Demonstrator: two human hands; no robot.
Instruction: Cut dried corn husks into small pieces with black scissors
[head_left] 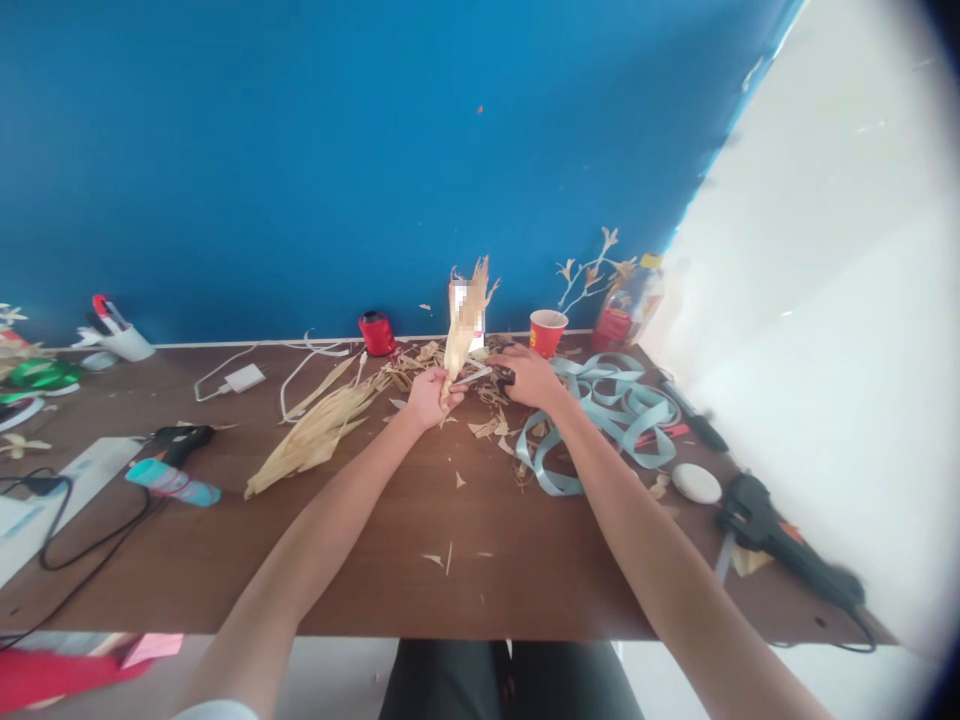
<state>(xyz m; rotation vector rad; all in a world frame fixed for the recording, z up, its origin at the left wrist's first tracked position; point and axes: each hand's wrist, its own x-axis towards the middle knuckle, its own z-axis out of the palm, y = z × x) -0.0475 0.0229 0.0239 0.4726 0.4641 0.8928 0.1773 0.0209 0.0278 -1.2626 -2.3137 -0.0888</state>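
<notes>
Husk bundle (457, 352), seemingly part-trimmed, pinched in closed fingers of left hand (430, 398), scissors (508, 380) in half-curled right hand (531, 376), scraps (431, 354) near desk (420, 540) back edge, other husks (311, 440) apparently unused.

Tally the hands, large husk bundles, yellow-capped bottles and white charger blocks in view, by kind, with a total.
Hands: 2 (left hand, right hand)
Large husk bundles: 2 (held bundle, lying bundle)
Yellow-capped bottle: 1
White charger block: 1
Total: 6
</notes>
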